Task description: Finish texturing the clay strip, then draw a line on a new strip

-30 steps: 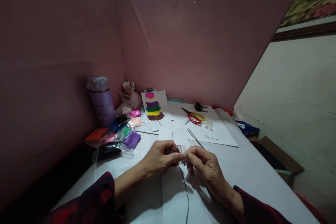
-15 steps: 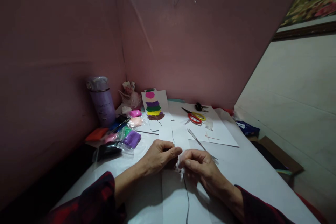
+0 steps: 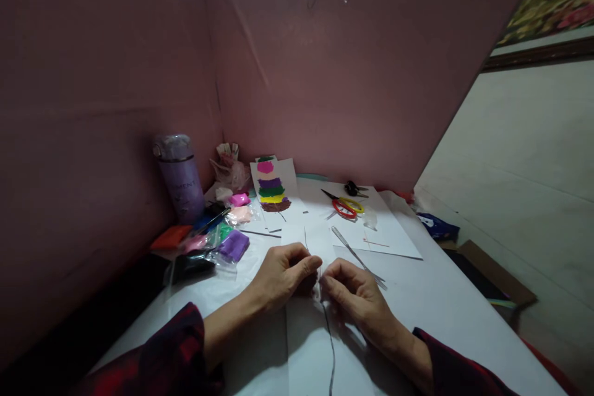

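Observation:
My left hand [image 3: 285,272] is closed in a pinch, thumb pressed to the fingers, at a small whitish piece [image 3: 317,292]. My right hand [image 3: 359,294] pinches at the same piece from the right, fingertips nearly meeting the left thumb. Exactly what each hand grips is too small and blurred to tell. Both hands are just above a white paper sheet [image 3: 309,346]. A dark wavy line [image 3: 331,352] runs down the sheet below them, and a thin line shows above them.
Scissors [image 3: 344,208] and a metal tool [image 3: 346,243] lie beyond my right hand. Bagged coloured clay [image 3: 233,246] and a purple bottle [image 3: 180,182] stand left. A card with coloured bands [image 3: 273,189] is behind. Pink panels [image 3: 325,86] enclose the back and left.
My right hand has shifted slightly, its fingers rising a little beside the whitish piece. My left hand stays almost in place, still pinched.

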Demonstrator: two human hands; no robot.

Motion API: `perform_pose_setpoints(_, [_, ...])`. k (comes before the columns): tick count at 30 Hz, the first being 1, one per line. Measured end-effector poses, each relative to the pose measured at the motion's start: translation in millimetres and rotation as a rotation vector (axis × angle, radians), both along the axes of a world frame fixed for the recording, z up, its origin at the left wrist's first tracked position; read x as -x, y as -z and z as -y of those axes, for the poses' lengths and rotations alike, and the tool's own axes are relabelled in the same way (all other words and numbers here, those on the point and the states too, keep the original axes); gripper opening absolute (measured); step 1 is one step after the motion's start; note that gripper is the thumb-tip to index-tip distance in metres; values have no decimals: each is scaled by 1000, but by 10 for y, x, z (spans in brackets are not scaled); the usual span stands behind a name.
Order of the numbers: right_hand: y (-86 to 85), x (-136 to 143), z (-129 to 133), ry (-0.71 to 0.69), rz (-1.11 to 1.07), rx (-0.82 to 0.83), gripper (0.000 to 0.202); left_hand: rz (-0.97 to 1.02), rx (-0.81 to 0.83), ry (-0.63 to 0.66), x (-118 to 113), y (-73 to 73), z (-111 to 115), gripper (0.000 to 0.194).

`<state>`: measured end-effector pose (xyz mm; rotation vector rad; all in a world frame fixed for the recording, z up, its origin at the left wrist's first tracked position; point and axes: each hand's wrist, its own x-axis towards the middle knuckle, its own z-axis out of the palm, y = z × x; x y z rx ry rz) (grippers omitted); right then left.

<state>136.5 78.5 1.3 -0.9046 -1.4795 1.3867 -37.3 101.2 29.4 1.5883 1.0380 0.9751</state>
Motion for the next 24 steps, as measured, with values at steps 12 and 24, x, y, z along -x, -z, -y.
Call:
perform_pose_setpoints(12, [-22, -29, 108, 146, 228, -506, 20, -340, -324, 72, -46, 57, 174, 33])
perform_pose_setpoints(24, [-55, -8, 94, 181, 417, -644, 19, -410, -469, 127, -34, 94, 138, 14])
